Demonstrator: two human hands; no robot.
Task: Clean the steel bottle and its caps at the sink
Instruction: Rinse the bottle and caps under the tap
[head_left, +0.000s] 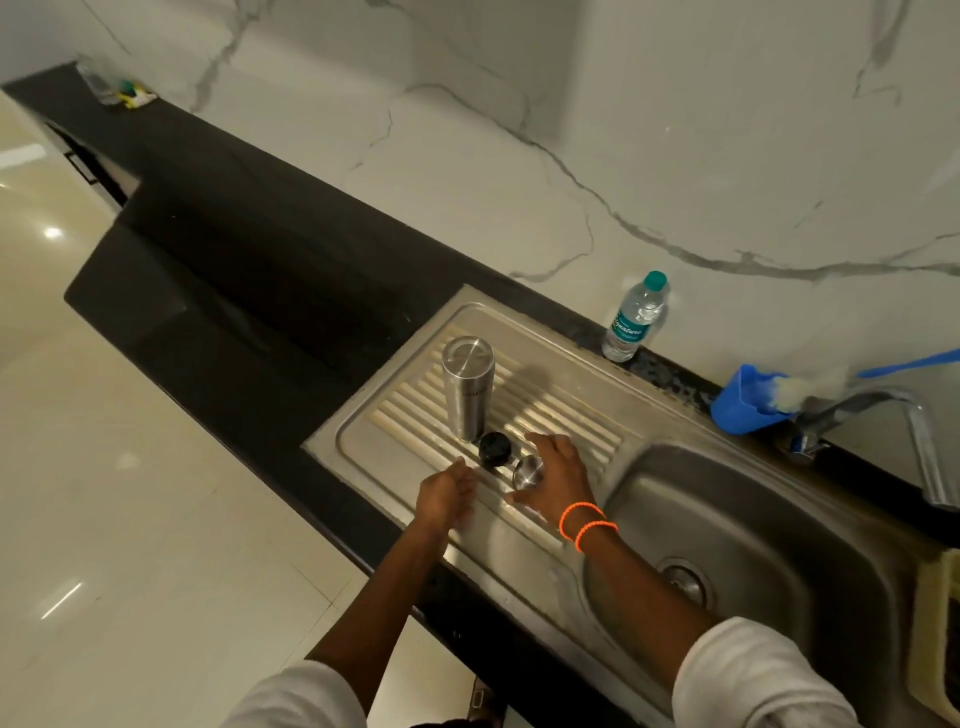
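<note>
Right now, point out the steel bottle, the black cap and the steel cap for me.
steel bottle (467, 397): head view, middle of its upright body on the drainboard.
black cap (494, 450): head view, its dark top, beside the bottle's base.
steel cap (529, 472): head view, its shiny face under the right hand's fingers.

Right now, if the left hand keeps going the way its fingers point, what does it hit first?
Probably the black cap on the drainboard: the left hand points up-right at it. The steel bottle stands beyond. Depth is uncertain.
</note>
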